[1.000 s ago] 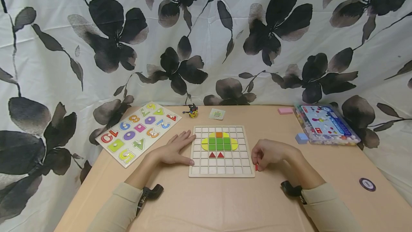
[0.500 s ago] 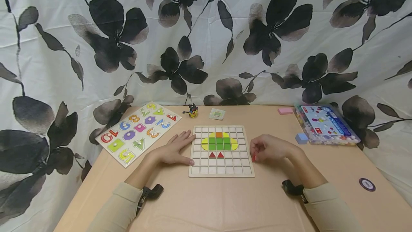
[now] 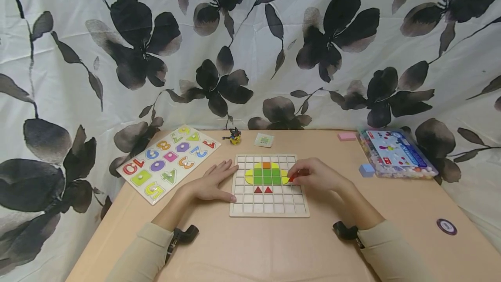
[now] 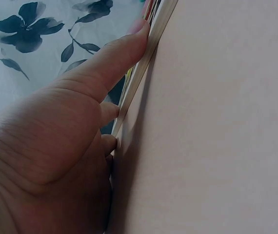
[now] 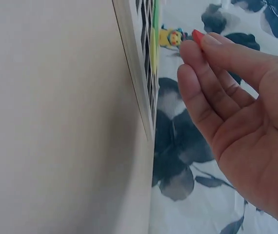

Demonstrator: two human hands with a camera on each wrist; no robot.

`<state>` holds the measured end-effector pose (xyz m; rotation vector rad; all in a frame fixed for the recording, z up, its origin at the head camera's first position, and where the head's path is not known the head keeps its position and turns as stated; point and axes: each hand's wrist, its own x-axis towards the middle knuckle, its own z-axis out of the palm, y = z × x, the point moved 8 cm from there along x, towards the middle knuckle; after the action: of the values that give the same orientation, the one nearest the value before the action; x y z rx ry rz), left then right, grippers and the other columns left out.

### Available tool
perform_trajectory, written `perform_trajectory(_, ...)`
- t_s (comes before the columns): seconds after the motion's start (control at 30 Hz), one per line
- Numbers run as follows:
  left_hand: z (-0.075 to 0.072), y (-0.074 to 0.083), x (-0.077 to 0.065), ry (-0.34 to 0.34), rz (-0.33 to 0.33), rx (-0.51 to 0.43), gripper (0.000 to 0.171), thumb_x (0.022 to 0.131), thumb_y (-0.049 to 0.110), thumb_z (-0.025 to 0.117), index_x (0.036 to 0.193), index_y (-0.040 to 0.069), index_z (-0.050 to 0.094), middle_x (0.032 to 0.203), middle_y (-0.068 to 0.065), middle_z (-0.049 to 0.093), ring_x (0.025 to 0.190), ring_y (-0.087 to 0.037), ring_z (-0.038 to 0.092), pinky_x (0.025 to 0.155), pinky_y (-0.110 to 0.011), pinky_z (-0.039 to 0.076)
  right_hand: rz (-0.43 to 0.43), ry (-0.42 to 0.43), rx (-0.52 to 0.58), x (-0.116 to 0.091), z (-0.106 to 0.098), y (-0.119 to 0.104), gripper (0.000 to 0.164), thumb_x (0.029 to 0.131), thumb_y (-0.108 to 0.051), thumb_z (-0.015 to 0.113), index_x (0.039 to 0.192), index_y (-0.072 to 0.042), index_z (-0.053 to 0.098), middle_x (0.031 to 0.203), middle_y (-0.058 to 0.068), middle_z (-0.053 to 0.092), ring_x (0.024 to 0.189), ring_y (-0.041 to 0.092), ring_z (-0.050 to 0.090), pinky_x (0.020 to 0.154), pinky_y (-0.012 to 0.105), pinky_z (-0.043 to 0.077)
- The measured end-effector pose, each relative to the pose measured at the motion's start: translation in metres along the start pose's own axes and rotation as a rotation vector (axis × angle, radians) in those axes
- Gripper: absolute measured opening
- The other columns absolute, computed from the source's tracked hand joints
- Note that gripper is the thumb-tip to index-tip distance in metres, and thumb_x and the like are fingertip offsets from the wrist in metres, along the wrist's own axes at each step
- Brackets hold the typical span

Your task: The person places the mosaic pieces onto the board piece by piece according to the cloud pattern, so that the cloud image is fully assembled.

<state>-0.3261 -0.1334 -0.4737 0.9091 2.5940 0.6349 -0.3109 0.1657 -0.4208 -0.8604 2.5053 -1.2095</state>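
Observation:
A square wooden grid board [image 3: 270, 208] lies in the middle of the table, with a pattern of green tiles [image 3: 267, 176], an orange tile [image 3: 266, 165], yellow rounded pieces and two red triangles [image 3: 268, 190] in its cells. My left hand [image 3: 211, 182] rests at the board's left edge, fingers spread and fairly straight, thumb and fingertips touching the rim. Between thumb and fingertips my right hand [image 3: 317, 175] pinches a small red piece [image 5: 198, 36], over the board's right side near the yellow pieces. The fingers cover most of the red piece.
A board of coloured numbers and shapes [image 3: 168, 162] lies at the left. Behind the grid are a small yellow-and-black figure [image 3: 233, 136] and a card [image 3: 264, 140]. To the right are a pink block [image 3: 347, 136], a blue block [image 3: 366, 170], a clear box [image 3: 397, 153] and a round disc [image 3: 446, 226].
My right hand has risen from beside the board's right edge and moved left and away over the grid, carrying the red piece. My left hand has stayed in place.

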Motion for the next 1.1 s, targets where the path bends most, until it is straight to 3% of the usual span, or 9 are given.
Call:
perform_trajectory(0.23,0.0,0.0,0.0,-0.003,-0.001,0.004,0.11,0.086,0.068,0.072,0.169,0.02,0.018,0.176,-0.014,-0.001,0.163,-0.034,-0.004,0.131,-0.056,-0.004,-0.029,0.022,-0.003,0.012,0.013,-0.009,0.016,0.094,-0.005,0.075,0.11,-0.004,0.079,0.103,0.003,0.078,0.095,0.017,0.063,0.085,0.021,0.054)
perform_trajectory(0.53,-0.001,-0.001,0.0,-0.005,-0.004,0.003,0.11,0.086,0.068,0.072,0.169,0.02,0.018,0.176,-0.014,0.0,0.163,-0.035,-0.004,0.131,-0.056,-0.004,0.009,0.031,-0.024,0.024,0.031,-0.015,0.011,0.092,-0.004,0.077,0.1,-0.008,0.081,0.093,-0.001,0.077,0.091,0.02,0.061,0.079,0.024,0.053)
perform_trajectory(0.77,0.0,-0.001,0.001,-0.005,-0.005,0.002,0.11,0.086,0.068,0.072,0.169,0.021,0.018,0.176,-0.014,-0.001,0.163,-0.035,-0.004,0.131,-0.056,-0.004,0.017,-0.012,-0.054,0.026,0.041,-0.015,0.01,0.09,-0.003,0.08,0.095,-0.011,0.08,0.085,-0.002,0.074,0.079,0.015,0.062,0.068,0.022,0.052)
perform_trajectory(1.1,0.0,-0.001,0.0,-0.006,-0.007,0.002,0.11,0.086,0.068,0.072,0.169,0.021,0.018,0.176,-0.014,-0.001,0.163,-0.034,-0.005,0.131,-0.055,-0.004,0.027,-0.024,-0.112,0.024,0.045,-0.016,0.01,0.089,-0.004,0.08,0.091,-0.014,0.078,0.08,-0.006,0.069,0.078,0.015,0.059,0.068,0.022,0.051)
